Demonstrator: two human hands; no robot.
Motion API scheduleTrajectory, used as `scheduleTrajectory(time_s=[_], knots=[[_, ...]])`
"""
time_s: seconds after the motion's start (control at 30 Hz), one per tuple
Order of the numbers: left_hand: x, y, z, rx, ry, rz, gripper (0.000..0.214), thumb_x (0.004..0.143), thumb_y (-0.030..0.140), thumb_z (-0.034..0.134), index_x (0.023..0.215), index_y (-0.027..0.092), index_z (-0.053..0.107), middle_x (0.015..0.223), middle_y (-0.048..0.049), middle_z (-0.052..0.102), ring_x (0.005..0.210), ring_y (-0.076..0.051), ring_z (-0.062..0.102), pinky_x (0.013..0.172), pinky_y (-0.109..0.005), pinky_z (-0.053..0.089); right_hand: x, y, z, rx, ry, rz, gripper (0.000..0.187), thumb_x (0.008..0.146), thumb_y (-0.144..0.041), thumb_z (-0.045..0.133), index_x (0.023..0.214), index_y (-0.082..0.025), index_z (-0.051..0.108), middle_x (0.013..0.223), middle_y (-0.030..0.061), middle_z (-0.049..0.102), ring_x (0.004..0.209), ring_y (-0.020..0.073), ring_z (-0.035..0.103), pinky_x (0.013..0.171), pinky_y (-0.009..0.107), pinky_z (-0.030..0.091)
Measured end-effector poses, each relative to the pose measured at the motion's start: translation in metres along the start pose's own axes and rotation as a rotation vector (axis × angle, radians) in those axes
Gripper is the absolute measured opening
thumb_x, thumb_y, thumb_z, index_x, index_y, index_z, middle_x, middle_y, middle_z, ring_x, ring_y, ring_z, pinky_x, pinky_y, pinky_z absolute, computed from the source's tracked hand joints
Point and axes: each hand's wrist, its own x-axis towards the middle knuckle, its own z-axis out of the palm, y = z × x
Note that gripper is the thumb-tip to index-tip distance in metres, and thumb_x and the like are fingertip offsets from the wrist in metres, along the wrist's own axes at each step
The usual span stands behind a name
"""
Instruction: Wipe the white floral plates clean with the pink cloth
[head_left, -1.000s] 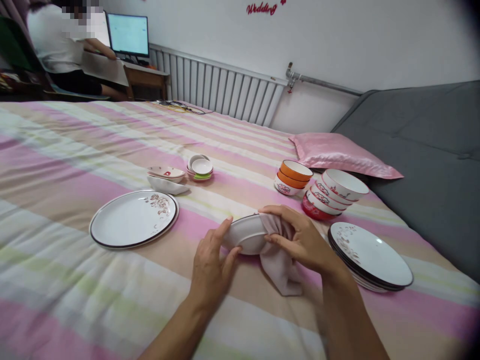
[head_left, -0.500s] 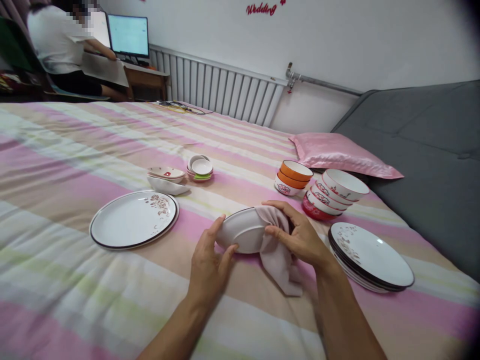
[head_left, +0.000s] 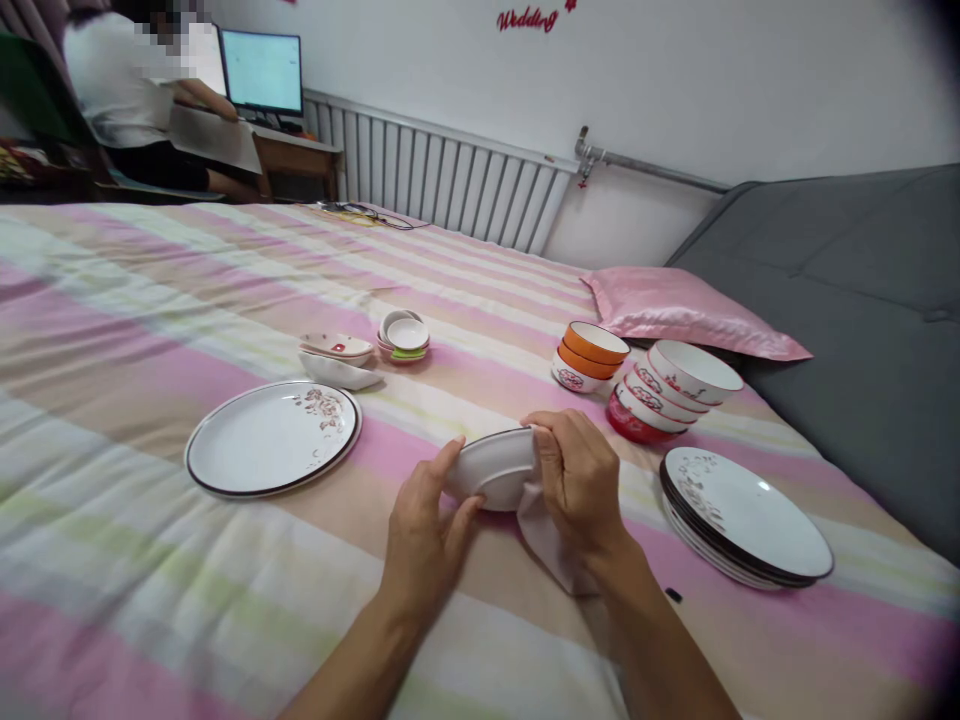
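A white plate (head_left: 495, 472) with a dark rim is held tilted above the bed, its underside toward me. My left hand (head_left: 427, 515) grips its left edge, thumb on the underside and fingers behind. My right hand (head_left: 581, 480) is closed around a pale pink cloth (head_left: 551, 540) and presses it on the plate's right rim; the cloth's lower end hangs down to the bedspread. To the left lies an oval plate (head_left: 262, 440) with a brown flower print, another plate under it. On the right is a stack of similar plates (head_left: 757, 510).
Behind the hands stand small dishes (head_left: 405, 335), boat-shaped dishes (head_left: 337, 350), orange bowls (head_left: 596, 345) and white-and-red bowls (head_left: 690, 375). A pink pillow (head_left: 690, 310) leans by the grey headboard (head_left: 847, 290). A small black object (head_left: 673, 594) lies near my right forearm. A person (head_left: 127, 90) sits at a desk.
My right hand has moved down and inward and closed tighter on the cloth at the plate's rim. The plate tilts a little more. The small black object by my forearm has come into view.
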Motion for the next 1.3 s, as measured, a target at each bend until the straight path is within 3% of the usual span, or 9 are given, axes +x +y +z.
scheduleTrajectory(time_s=[0.1, 0.33, 0.57, 0.87, 1.3], knots=[[-0.001, 0.001, 0.001, 0.011, -0.017, 0.023, 0.055, 0.082, 0.025, 0.059, 0.132, 0.028, 0.036, 0.1, -0.0037, 0.059, 0.081, -0.016, 0.053, 0.075, -0.031, 0.044, -0.003, 0.007, 0.002, -0.058, 0.073, -0.004, 0.022, 0.091, -0.019, 0.038, 0.075, -0.018, 0.052, 0.067, 0.0027, 0.053, 0.065, 0.0157, 0.048, 0.062, 0.029, 0.036], [-0.001, 0.001, 0.002, 0.012, -0.033, 0.027, 0.055, 0.083, 0.024, 0.058, 0.133, 0.029, 0.035, 0.1, -0.0042, 0.059, 0.083, -0.017, 0.054, 0.075, -0.032, 0.044, -0.007, 0.014, 0.004, -0.045, 0.095, 0.074, 0.027, 0.092, -0.02, 0.035, 0.066, -0.02, 0.045, 0.06, -0.0005, 0.047, 0.056, 0.0132, 0.044, 0.057, 0.027, 0.032], [0.0, 0.002, 0.003, 0.007, -0.036, 0.022, 0.055, 0.082, 0.024, 0.058, 0.132, 0.029, 0.035, 0.103, -0.0049, 0.06, 0.086, -0.018, 0.055, 0.076, -0.032, 0.044, -0.006, 0.016, 0.005, 0.011, 0.117, 0.115, 0.028, 0.092, -0.019, 0.034, 0.066, -0.02, 0.044, 0.06, -0.0011, 0.048, 0.056, 0.0124, 0.047, 0.057, 0.025, 0.033], [0.0, 0.0, 0.003, 0.007, -0.021, -0.007, 0.055, 0.082, 0.025, 0.059, 0.132, 0.028, 0.036, 0.112, -0.0066, 0.059, 0.094, -0.021, 0.056, 0.077, -0.033, 0.045, -0.005, 0.021, 0.009, 0.04, 0.163, 0.167, 0.031, 0.093, -0.02, 0.031, 0.062, -0.021, 0.036, 0.055, -0.005, 0.036, 0.049, 0.0104, 0.038, 0.052, 0.024, 0.029], [0.0, -0.001, 0.005, -0.001, 0.003, -0.073, 0.055, 0.082, 0.026, 0.059, 0.132, 0.028, 0.037, 0.12, -0.0074, 0.057, 0.101, -0.022, 0.056, 0.079, -0.035, 0.046, -0.009, 0.029, 0.016, 0.108, 0.196, 0.256, 0.033, 0.094, -0.024, 0.029, 0.061, -0.022, 0.032, 0.054, -0.0061, 0.031, 0.048, 0.0101, 0.033, 0.05, 0.024, 0.027]])
